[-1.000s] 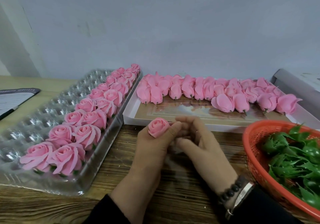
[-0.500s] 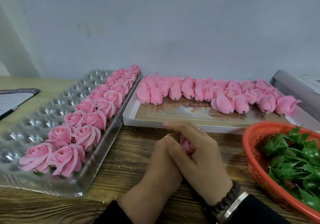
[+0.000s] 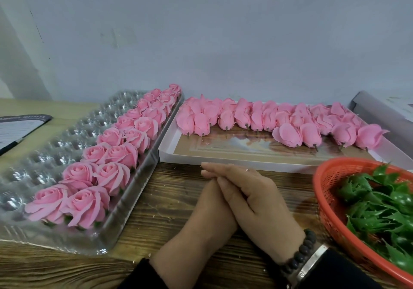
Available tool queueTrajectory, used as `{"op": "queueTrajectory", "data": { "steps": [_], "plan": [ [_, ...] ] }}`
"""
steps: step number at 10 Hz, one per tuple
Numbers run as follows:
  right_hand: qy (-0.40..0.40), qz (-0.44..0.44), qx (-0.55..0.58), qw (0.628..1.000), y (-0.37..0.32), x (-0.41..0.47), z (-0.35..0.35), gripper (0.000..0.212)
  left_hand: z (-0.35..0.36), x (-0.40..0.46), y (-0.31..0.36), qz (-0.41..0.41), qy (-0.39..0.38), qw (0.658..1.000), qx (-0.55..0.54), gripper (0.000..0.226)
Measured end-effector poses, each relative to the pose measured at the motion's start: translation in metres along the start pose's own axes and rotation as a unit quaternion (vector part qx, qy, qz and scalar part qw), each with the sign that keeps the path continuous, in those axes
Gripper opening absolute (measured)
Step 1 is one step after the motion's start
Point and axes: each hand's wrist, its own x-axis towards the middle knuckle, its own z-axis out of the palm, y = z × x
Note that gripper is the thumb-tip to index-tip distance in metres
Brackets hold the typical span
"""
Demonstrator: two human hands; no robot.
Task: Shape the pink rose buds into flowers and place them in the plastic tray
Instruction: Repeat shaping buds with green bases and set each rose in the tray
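My right hand [image 3: 257, 199] lies flat over my left hand [image 3: 207, 210] on the wooden table, palms pressed together and fingers straight. The pink bud seen earlier is hidden between them. The clear plastic tray [image 3: 55, 145] stands to the left; two rows of shaped pink roses [image 3: 120, 152] fill its right side. Behind my hands, several unshaped pink buds [image 3: 245, 116] with short stems lie in a row on a flat white box lid [image 3: 169, 152].
An orange mesh basket [image 3: 321, 199] with green plastic calyxes [image 3: 380, 204] sits at the right, close to my right wrist. A dark clipboard [image 3: 15, 128] lies at the far left. A grey box [image 3: 380, 110] stands at the back right against the wall.
My left hand held the bud up between its fingertips. My right hand then came over it, and now both palms cover the bud completely.
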Motion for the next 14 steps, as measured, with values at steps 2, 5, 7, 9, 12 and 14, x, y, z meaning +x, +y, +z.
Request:
{"op": "queueTrajectory", "data": {
  "steps": [2, 5, 7, 9, 12, 14],
  "plan": [
    [0.070, 0.035, 0.010, 0.997, -0.002, -0.002, 0.000, 0.032, -0.009, 0.001, 0.003, 0.024, -0.017, 1.000, 0.009, 0.041],
    [0.026, 0.032, 0.025, 0.999, 0.001, 0.001, -0.002, 0.040, 0.001, 0.009, 0.001, 0.047, -0.049, 0.997, 0.042, 0.030],
    [-0.074, -0.035, -0.026, 0.996, -0.002, 0.003, -0.007, 0.049, 0.001, 0.010, -0.010, 0.069, -0.057, 0.975, 0.201, 0.038],
    [-0.050, -0.046, -0.034, 0.997, 0.000, 0.000, -0.008, 0.045, -0.006, 0.005, 0.000, 0.163, 0.015, 0.963, 0.216, 0.034],
    [0.060, -0.046, 0.007, 0.997, 0.000, 0.000, -0.005, 0.035, -0.015, 0.002, 0.014, 0.025, -0.083, 0.994, -0.060, 0.029],
    [0.120, 0.025, 0.105, 0.987, 0.012, 0.003, -0.003, 0.024, -0.014, 0.007, 0.011, -0.029, 0.071, 0.978, -0.194, 0.018]
  ]
}}
